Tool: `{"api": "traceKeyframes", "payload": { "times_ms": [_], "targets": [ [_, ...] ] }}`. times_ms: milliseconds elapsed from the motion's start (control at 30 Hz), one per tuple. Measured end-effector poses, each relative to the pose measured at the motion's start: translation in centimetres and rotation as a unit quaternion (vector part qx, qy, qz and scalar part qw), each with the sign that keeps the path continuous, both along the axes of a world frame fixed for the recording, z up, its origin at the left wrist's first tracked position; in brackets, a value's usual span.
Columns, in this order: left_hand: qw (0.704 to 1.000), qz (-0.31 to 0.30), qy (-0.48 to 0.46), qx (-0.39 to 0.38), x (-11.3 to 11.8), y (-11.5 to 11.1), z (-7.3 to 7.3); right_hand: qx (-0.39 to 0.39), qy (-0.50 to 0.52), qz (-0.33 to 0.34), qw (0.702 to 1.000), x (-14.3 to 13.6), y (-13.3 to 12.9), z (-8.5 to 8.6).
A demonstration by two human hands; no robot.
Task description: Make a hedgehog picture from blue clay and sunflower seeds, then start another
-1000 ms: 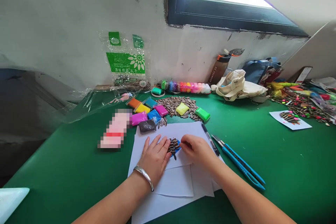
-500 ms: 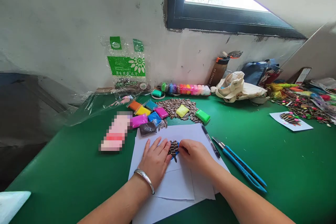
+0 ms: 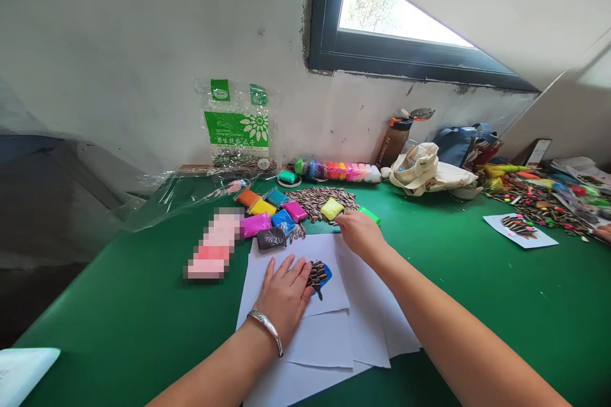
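My left hand (image 3: 284,296) lies flat with fingers spread on the white paper (image 3: 329,340), its fingertips at the edge of a blue clay shape (image 3: 327,273). Striped sunflower seeds (image 3: 317,275) sit in rows on that clay, partly covered by my fingers. Farther back, my right hand (image 3: 361,235) reaches to the near edge of the loose sunflower seed pile (image 3: 317,200). Its fingers are pinched together, and whatever is between them is hidden. A yellow clay packet (image 3: 331,208) rests on the pile, and a green clay packet (image 3: 370,215) is half hidden behind this hand.
Several colored clay packets (image 3: 271,239) lie left of the pile. Against the wall stand a seed bag (image 3: 238,130), a brown bottle (image 3: 394,140) and a cloth bag (image 3: 415,168). At right is a card with seeds (image 3: 520,230); another person's hand (image 3: 604,233) shows at the edge.
My right hand has left the blue clay and moved away to the seed pile, uncovering the clay's right side. Its arm now hides the pen and the cutter. My left hand stays put.
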State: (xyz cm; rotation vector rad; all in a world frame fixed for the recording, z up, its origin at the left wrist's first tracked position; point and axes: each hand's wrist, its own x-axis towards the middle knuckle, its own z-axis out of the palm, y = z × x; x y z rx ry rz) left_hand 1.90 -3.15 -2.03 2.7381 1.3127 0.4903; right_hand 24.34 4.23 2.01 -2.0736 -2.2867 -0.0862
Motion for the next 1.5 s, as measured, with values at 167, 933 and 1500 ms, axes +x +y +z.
{"api": "traceKeyframes", "payload": {
  "times_ms": [167, 933, 1500],
  "targets": [
    [1.0, -0.004, -0.008, 0.004, -0.1, -0.1, 0.0, 0.005, -0.029, -0.004, 1.0, -0.7, 1.0, -1.0],
    [1.0, -0.008, 0.01, -0.014, 0.0, 0.0, 0.6, -0.011, 0.03, 0.049, 0.998, -0.2, -0.5, -3.0],
    [0.998, -0.029, -0.044, -0.03, -1.2, 0.1, 1.1, 0.024, 0.097, 0.01, 0.995, 0.1, -3.0, -1.0]
  ]
}}
